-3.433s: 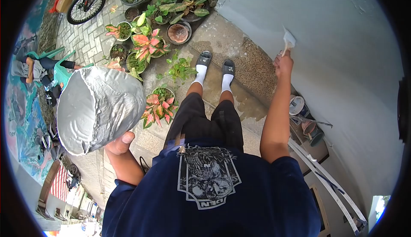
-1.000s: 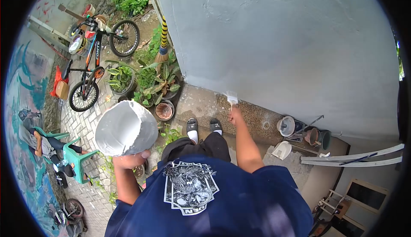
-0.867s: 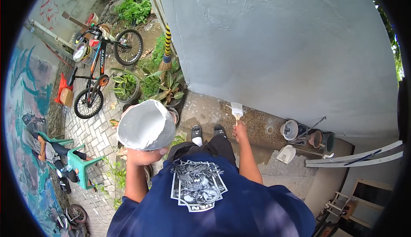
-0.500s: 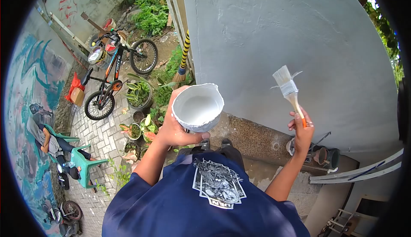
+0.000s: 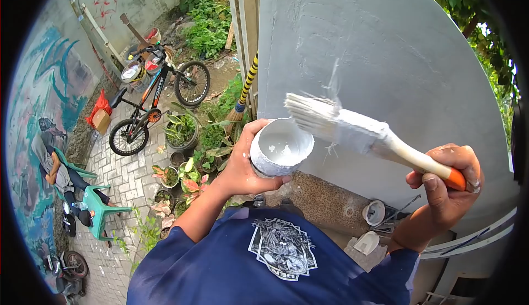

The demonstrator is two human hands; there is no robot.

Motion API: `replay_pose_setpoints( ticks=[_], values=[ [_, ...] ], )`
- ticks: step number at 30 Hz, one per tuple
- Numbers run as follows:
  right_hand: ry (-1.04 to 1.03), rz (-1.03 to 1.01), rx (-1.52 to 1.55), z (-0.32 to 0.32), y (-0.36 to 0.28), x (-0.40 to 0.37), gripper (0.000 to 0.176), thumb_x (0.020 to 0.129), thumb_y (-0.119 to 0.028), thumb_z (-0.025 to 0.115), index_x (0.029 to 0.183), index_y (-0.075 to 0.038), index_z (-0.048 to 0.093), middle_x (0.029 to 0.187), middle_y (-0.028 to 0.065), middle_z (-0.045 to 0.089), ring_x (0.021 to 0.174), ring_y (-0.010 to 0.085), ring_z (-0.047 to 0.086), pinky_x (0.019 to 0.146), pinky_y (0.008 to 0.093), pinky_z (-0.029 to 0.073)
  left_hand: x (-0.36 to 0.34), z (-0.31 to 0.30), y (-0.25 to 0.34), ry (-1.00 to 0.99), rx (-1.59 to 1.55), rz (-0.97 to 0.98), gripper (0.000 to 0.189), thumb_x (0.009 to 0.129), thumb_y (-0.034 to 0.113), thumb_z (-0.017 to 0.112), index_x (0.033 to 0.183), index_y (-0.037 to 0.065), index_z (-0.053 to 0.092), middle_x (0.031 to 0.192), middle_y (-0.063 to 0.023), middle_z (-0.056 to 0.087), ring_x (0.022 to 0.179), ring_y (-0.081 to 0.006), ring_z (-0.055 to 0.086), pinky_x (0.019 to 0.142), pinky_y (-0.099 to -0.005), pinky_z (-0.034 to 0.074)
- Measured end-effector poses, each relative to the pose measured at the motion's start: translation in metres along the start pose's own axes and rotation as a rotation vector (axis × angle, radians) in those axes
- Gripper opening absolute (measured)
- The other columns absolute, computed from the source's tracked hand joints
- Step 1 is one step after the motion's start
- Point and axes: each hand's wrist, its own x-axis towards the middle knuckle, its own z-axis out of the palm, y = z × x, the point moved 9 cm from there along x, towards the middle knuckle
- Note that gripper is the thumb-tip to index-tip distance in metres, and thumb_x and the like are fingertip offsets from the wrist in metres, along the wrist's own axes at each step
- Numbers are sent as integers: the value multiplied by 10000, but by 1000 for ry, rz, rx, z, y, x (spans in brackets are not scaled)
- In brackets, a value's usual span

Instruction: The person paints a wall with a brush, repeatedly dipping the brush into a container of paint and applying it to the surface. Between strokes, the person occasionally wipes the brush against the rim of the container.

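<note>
White-smeared round paint container [image 5: 281,153] with a ragged rim is sitting at the centre of the frame, in front of the plastered grey wall [image 5: 397,57], and the left hand [image 5: 242,167] is gripping it from the side and beneath, with fingers wrapping the far wall and the thumb pressing the near edge. White paint is coating the inside. The wide flat paintbrush with white-loaded bristles and an orange-tipped handle [image 5: 363,134] is slanting from centre right up toward the middle, its bristles hanging just above and beside the container's rim; whether they are touching it I cannot tell. The right hand [image 5: 449,186] is closing in a fist around the orange end of the handle at the right edge, so both hands are clamping their own things and are staying well apart. Below them the person's navy printed T-shirt [image 5: 275,261] is filling the bottom of the frame. Far down on the ground, a black and orange bicycle [image 5: 157,104] is standing in the upper left on brick paving, potted plants [image 5: 182,131] are clustering near the wall's corner, and a broom with a yellow-and-black striped handle [image 5: 246,87] is leaning against that corner. At the left edge another person [image 5: 49,156] is sitting beside a green plastic chair [image 5: 96,211] — next to a painted mural wall [image 5: 38,84].
</note>
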Motion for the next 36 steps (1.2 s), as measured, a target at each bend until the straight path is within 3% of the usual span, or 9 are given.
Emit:
replay_pose_setpoints(
  ticks=[3, 9, 12, 15, 26, 28, 31, 33, 36],
  values=[
    [-252, -46, -149, 39, -6, 9, 194, 583, 8, 733, 762, 12, 659, 649, 131, 653, 541, 173, 630, 525, 254, 481, -1, -7, 6, 15, 32, 25, 908, 589, 137, 832, 1334, 21, 326, 1214, -99, 490, 1157, -192, 493, 994, -327, 382],
    [-689, -255, -332, 96, -27, 17, 246, 598, 4, 731, 833, -2, 659, 661, 93, 631, 514, 195, 605, 467, 268, 458, -4, -13, 10, 31, 163, 35, 877, 577, 181, 844, 1296, -8, 378, 1189, -158, 514, 1111, -280, 549, 958, -372, 428],
    [-817, -291, -419, 114, -34, 14, 247, 562, -31, 737, 788, 1, 645, 645, 102, 633, 484, 203, 606, 461, 253, 456, 1, -9, 18, 0, 213, 97, 890, 570, 133, 841, 1309, 26, 357, 1223, -107, 499, 1135, -200, 522, 959, -344, 423],
    [-979, -410, -539, 126, -41, 5, 261, 579, -29, 728, 828, -3, 654, 658, 80, 610, 480, 207, 587, 414, 287, 429, 1, -10, 14, 36, 218, 62, 876, 576, 148, 843, 1304, 24, 371, 1213, -119, 517, 1123, -206, 536, 952, -346, 432],
    [-988, -518, -670, 141, -30, -3, 279, 613, -30, 715, 878, -17, 629, 674, 58, 538, 529, 183, 562, 421, 305, 428, 13, -2, 24, 25, 274, 159, 921, 558, 142, 839, 1331, 22, 353, 1207, -131, 519, 1119, -245, 549, 962, -368, 425],
    [-943, -555, -700, 141, -30, -4, 269, 619, -35, 713, 875, -21, 630, 667, 52, 526, 529, 178, 556, 422, 303, 428, 14, -2, 20, 30, 247, 127, 904, 562, 204, 839, 1315, 33, 370, 1228, -183, 504, 1156, -347, 523, 978, -417, 424],
    [-887, -633, -739, 141, -26, -7, 236, 649, -57, 700, 873, -25, 631, 654, 40, 502, 497, 160, 513, 410, 295, 395, 17, -2, 15, 41, 218, 106, 898, 573, 210, 841, 1316, 32, 368, 1222, -177, 507, 1151, -328, 531, 970, -412, 428],
    [-783, -783, -816, 141, -27, -8, 112, 680, -66, 638, 779, -40, 593, 600, 6, 436, 478, 116, 460, 389, 259, 322, 19, -1, 14, 54, 177, 97, 893, 582, 212, 842, 1314, 26, 365, 1217, -173, 508, 1146, -317, 535, 968, -405, 429],
    [-713, -833, -839, 138, -28, -12, 151, 659, -74, 645, 805, -42, 625, 588, 1, 410, 471, 112, 423, 401, 253, 276, 20, -5, 12, 79, 169, 87, 881, 598, 211, 843, 1310, 14, 363, 1207, -167, 511, 1131, -298, 546, 959, -389, 433]
  ],
)
